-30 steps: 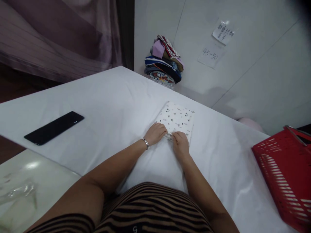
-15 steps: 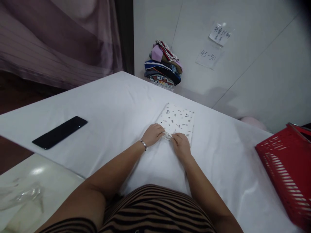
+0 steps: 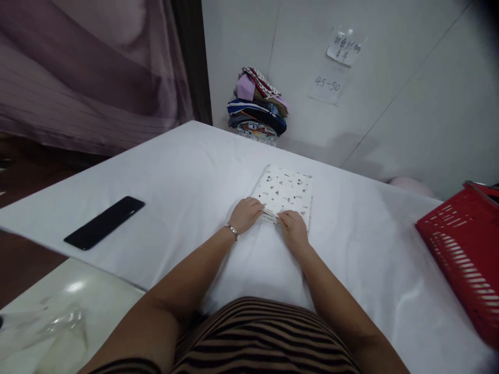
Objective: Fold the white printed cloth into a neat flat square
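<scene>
A folded white cloth (image 3: 284, 188) with a small dark print lies on the white-covered table in front of me. My left hand (image 3: 247, 214), with a bracelet at the wrist, grips the near left corner of the cloth. At the near edge, further right, my right hand (image 3: 293, 227) pinches the folded layers between thumb and fingers. Several layers show in the gap between the two hands. Whether the cloth is a garment or a plain sheet, I cannot tell.
A black phone-like slab (image 3: 104, 222) lies on the table (image 3: 187, 171) at the left. A red basket (image 3: 463, 259) stands at the right edge. Folded clothes (image 3: 259, 106) are stacked beyond the far edge, by the wall. Clear plastic (image 3: 58, 327) lies on a lower surface at near left.
The camera view has shifted slightly. Both hands keep their hold at the near edge of the cloth, and the layers between them look parted a little more.
</scene>
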Motion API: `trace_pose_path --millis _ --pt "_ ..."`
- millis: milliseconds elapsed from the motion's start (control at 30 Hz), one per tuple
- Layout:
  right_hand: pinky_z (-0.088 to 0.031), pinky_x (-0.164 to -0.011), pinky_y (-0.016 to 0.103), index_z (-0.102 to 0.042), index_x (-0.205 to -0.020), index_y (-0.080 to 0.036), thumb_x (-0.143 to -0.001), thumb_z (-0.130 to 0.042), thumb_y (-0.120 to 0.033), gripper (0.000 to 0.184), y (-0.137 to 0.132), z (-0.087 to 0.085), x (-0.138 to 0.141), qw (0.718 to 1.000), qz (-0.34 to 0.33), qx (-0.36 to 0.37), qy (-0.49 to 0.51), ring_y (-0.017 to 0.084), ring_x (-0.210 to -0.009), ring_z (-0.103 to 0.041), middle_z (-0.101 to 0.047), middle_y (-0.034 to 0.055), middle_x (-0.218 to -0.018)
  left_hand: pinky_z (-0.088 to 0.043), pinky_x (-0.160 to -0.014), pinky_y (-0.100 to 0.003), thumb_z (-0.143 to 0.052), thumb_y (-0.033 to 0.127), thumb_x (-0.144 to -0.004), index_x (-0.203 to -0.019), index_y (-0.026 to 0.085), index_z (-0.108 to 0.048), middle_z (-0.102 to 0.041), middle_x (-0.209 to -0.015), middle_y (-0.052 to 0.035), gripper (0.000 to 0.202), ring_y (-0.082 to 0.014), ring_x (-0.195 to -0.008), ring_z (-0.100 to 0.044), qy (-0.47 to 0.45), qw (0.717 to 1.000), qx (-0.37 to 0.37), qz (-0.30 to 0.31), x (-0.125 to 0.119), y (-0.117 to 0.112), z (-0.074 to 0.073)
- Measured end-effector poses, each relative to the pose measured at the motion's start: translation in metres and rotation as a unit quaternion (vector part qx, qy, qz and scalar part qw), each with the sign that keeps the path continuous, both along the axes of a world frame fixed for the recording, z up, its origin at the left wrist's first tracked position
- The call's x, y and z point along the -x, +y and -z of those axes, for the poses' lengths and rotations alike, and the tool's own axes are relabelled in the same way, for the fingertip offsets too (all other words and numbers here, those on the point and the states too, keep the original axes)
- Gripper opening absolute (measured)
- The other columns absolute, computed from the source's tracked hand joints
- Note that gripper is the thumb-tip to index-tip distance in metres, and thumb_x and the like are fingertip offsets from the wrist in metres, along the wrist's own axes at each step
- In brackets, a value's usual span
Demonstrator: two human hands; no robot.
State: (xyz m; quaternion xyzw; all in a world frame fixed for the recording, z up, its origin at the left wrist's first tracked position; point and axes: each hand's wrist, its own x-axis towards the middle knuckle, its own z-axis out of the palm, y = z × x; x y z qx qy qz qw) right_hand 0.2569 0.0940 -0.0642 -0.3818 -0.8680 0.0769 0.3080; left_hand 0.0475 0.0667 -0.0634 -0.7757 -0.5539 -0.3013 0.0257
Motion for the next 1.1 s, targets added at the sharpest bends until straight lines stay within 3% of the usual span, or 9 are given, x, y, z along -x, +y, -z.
trace_pose_path --millis 333,700,833,967,1100 --pt "-0.042 -0.079 0.033 -0.067 -0.098 -0.020 -0.091 -0.045 -0.025 0.024 0.001 0.002 0.000 1.000 0.006 0.012 -0.002 0.020 -0.089 -0.053 -0.063 0.0070 -0.094 -0.046 -0.078 -0.033 -0.046 0.028 -0.088 -0.094 0.022 -0.064 -0.065 -0.097 -0.0030 0.019 -0.0186 -0.091 -0.054 -0.009 0.997 0.027 -0.065 0.021 -0.007 -0.003" --pt "-0.040 -0.076 0.031 -0.065 -0.103 -0.023 -0.091 -0.045 -0.030 0.024 0.002 -0.013 0.006 0.994 0.014 0.055 -0.089 0.020 -0.091 -0.052 -0.062 0.0055 -0.096 -0.047 -0.085 -0.032 -0.047 0.018 -0.082 -0.096 0.022 -0.062 -0.066 -0.097 -0.0019 0.021 -0.0164 -0.092 -0.058 -0.100 0.992 0.052 -0.049 0.026 -0.008 -0.001" --pt "-0.040 -0.075 0.029 -0.065 -0.101 -0.024 -0.093 -0.041 -0.032 0.027 0.002 -0.012 0.008 0.995 0.034 0.071 -0.065 0.019 -0.092 -0.053 -0.063 0.0051 -0.095 -0.048 -0.081 -0.028 -0.046 0.017 -0.082 -0.092 0.022 -0.059 -0.065 -0.096 -0.0014 0.018 -0.0141 -0.089 -0.059 -0.121 0.990 0.041 -0.059 0.025 -0.013 -0.002" --pt "-0.040 -0.076 0.029 -0.065 -0.102 -0.023 -0.093 -0.040 -0.033 0.028 0.000 -0.010 0.009 0.995 0.042 0.064 -0.057 0.019 -0.092 -0.053 -0.063 0.0054 -0.095 -0.048 -0.076 -0.026 -0.043 0.011 -0.081 -0.083 0.022 -0.058 -0.060 -0.103 -0.0023 0.019 -0.0128 -0.091 -0.057 -0.099 0.993 0.011 -0.070 0.018 -0.016 -0.002" --pt "-0.039 -0.074 0.029 -0.066 -0.099 -0.024 -0.093 -0.042 -0.032 0.026 0.000 -0.011 0.009 0.995 0.047 0.062 -0.066 0.018 -0.088 -0.053 -0.063 0.0044 -0.092 -0.046 -0.087 -0.031 -0.043 0.005 -0.078 -0.085 0.023 -0.063 -0.057 -0.109 -0.0040 0.028 -0.0162 -0.104 -0.052 -0.031 0.999 -0.019 -0.022 0.012 -0.015 0.001"
